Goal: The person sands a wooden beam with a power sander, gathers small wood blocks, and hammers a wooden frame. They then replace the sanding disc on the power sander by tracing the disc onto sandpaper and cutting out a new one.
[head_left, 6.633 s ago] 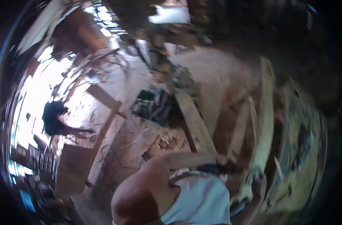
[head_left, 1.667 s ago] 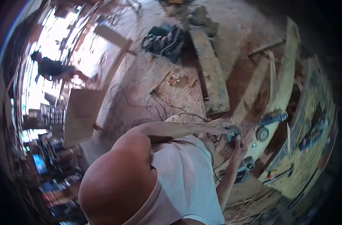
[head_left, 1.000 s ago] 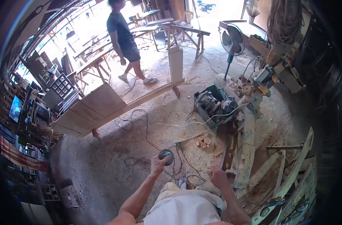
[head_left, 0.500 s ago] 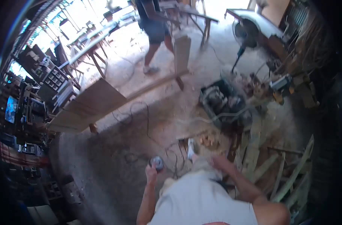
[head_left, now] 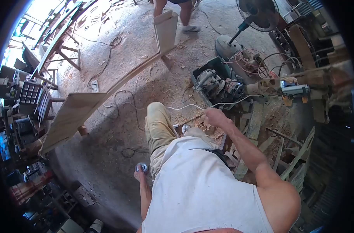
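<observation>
A small round can-like object point(head_left: 142, 167) is held by my left hand point(head_left: 139, 174), low beside my raised knee. My right hand point(head_left: 215, 117) is closed at the white cable point(head_left: 188, 106), which runs from near my knee toward the bench on the right. Just beyond that hand stands a dark green crate point(head_left: 219, 65) with power tools point(head_left: 209, 80) in it. Small wood offcuts point(head_left: 202, 125) lie on the floor below the hand.
A long board point(head_left: 136, 73) with a wide panel point(head_left: 74, 114) crosses the left side. A standing fan point(head_left: 258, 11) is at the upper right, and another person's legs point(head_left: 185, 15) are at the top. Scrap wood strips point(head_left: 299, 155) lie at right; a dark cord loops on the floor.
The view has tilted down. My right hand has moved up from my side to the white cable. One knee has come up into view. The other person now shows only by the legs.
</observation>
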Motion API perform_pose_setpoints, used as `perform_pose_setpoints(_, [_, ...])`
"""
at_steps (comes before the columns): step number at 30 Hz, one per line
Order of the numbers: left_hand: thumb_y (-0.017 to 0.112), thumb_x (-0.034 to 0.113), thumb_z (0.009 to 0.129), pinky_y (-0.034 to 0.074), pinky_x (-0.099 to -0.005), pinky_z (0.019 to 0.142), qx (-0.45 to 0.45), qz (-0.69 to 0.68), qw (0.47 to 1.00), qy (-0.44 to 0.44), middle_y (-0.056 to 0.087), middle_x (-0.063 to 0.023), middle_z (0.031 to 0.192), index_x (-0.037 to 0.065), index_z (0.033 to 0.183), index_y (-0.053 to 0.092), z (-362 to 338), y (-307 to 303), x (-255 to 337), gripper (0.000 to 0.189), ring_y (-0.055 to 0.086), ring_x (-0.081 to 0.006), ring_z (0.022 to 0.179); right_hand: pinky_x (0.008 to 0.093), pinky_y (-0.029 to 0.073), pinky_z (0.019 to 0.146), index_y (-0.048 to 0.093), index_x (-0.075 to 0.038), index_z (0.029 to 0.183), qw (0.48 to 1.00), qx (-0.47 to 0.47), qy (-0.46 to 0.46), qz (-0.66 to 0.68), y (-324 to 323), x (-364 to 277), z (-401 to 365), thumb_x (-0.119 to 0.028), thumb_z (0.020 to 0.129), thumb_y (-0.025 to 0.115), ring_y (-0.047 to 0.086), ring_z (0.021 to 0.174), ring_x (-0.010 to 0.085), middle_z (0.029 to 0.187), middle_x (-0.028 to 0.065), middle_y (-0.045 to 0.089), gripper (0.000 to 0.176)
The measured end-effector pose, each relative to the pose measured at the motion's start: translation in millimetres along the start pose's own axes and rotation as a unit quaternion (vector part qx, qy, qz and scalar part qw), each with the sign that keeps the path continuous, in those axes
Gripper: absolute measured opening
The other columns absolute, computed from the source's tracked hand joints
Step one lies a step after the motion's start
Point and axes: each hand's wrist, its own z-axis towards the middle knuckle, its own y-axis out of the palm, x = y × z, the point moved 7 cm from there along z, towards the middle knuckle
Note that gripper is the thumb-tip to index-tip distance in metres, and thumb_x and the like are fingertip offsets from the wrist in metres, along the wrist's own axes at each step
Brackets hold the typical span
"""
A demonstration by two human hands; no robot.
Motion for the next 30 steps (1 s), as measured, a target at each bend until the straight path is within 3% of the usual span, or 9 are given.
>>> perform_pose_setpoints(2, [0.071, 0.035, 0.098, 0.064, -0.0493, 0.064, -0.034, 0.215, 0.972, 0.093, 0.074, -0.0218, 0.104, 0.003, 0.121, 0.071, 24.5, 3.5, -2.8, 0.039, 0.076, -0.0393, 0.083, 0.0532, 0.056, 0.091, 0.072, -0.003, 0.108, 1.000, -0.015, -0.015, -0.019, -22.1, -7.9, 37.6, -0.024, 0.097, 0.062, 0.071, 0.102, 0.0433, 0.102, 0.0246, 0.074, 0.027])
perform_pose_setpoints(4, [0.069, 0.040, 0.099, 0.062, -0.0525, 0.068, -0.056, 0.441, 0.855, 0.268, 0.075, -0.0248, 0.103, 0.004, 0.120, 0.072, 48.0, 21.7, -3.9, 0.042, 0.075, -0.0437, 0.083, 0.0534, 0.055, 0.089, 0.071, -0.003, 0.109, 0.999, -0.031, -0.012, 0.000, -29.0, -2.7, 81.2, -0.025, 0.098, 0.062, 0.069, 0.103, 0.0441, 0.103, 0.0235, 0.073, 0.026])
perform_pose_setpoints(9, [0.067, 0.042, 0.099, 0.057, -0.0518, 0.076, -0.011, 0.308, 0.927, 0.215, 0.076, -0.0236, 0.105, 0.002, 0.116, 0.073, 156.7, 72.2, 89.9, 0.044, 0.073, -0.0443, 0.087, 0.0529, 0.053, 0.096, 0.070, -0.006, 0.117, 0.996, 0.005, 0.026, 0.083, -72.5, -2.0, 188.6, -0.028, 0.100, 0.059, 0.067, 0.112, 0.0419, 0.116, 0.0226, 0.071, 0.030])
perform_pose_setpoints(15, [0.069, 0.031, 0.098, 0.057, -0.0468, 0.078, -0.081, 0.122, 0.976, 0.162, 0.076, -0.0197, 0.101, -0.005, 0.113, 0.072, 256.6, 134.6, 374.8, 0.038, 0.074, -0.0310, 0.090, 0.0507, 0.053, 0.099, 0.069, -0.006, 0.126, 0.991, 0.020, 0.068, 0.111, -136.6, -10.3, 249.5, -0.036, 0.098, 0.061, 0.066, 0.117, 0.0416, 0.122, 0.0240, 0.071, 0.042])
perform_pose_setpoints(16, [0.070, 0.029, 0.097, 0.059, -0.0423, 0.070, -0.081, 0.129, 0.965, 0.215, 0.076, -0.0173, 0.098, -0.003, 0.114, 0.071, 299.9, 149.6, 396.5, 0.037, 0.073, -0.0247, 0.087, 0.0503, 0.053, 0.099, 0.069, -0.006, 0.129, 0.987, -0.021, 0.086, 0.131, -139.4, -4.2, 257.2, -0.037, 0.098, 0.061, 0.067, 0.116, 0.0429, 0.123, 0.0243, 0.071, 0.045])
perform_pose_setpoints(17, [0.074, 0.029, 0.096, 0.058, -0.0360, 0.059, -0.109, 0.045, 0.989, 0.085, 0.075, -0.0135, 0.099, -0.002, 0.115, 0.072, 298.3, 165.3, 445.3, 0.036, 0.073, -0.0199, 0.085, 0.0503, 0.053, 0.098, 0.069, -0.008, 0.129, 0.983, 0.011, 0.075, 0.168, -169.4, -13.1, 257.9, -0.038, 0.098, 0.061, 0.067, 0.115, 0.0434, 0.124, 0.0246, 0.070, 0.044])
perform_pose_setpoints(19, [0.077, 0.029, 0.094, 0.056, -0.0331, 0.051, -0.095, 0.033, 0.983, 0.157, 0.074, -0.0090, 0.092, 0.000, 0.111, 0.074, 327.2, 192.5, 525.1, 0.034, 0.072, -0.0168, 0.080, 0.0504, 0.053, 0.098, 0.070, -0.005, 0.128, 0.978, 0.083, 0.112, 0.155, -206.4, -7.3, 265.8, -0.038, 0.099, 0.061, 0.067, 0.116, 0.0433, 0.123, 0.0237, 0.071, 0.045])
perform_pose_setpoints(25, [0.074, 0.048, 0.095, 0.059, -0.0412, 0.068, -0.046, 0.168, 0.936, 0.307, 0.077, -0.0146, 0.082, 0.001, 0.104, 0.080, 358.2, 287.3, 652.7, 0.048, 0.076, -0.0227, 0.072, 0.0464, 0.054, 0.098, 0.072, -0.002, 0.125, 0.966, 0.180, 0.143, 0.117, -304.3, 1.6, 276.3, -0.028, 0.097, 0.068, 0.069, 0.113, 0.0406, 0.118, 0.0234, 0.073, 0.039])
perform_pose_setpoints(30, [0.070, 0.054, 0.095, 0.057, -0.0434, 0.075, -0.060, 0.166, 0.946, 0.272, 0.078, -0.0141, 0.077, 0.005, 0.095, 0.083, 311.7, 340.6, 738.1, 0.051, 0.077, -0.0266, 0.074, 0.0478, 0.054, 0.097, 0.072, -0.002, 0.122, 0.955, 0.189, 0.154, 0.169, -343.1, 33.1, 291.0, -0.029, 0.096, 0.069, 0.070, 0.110, 0.0411, 0.115, 0.0243, 0.073, 0.038])
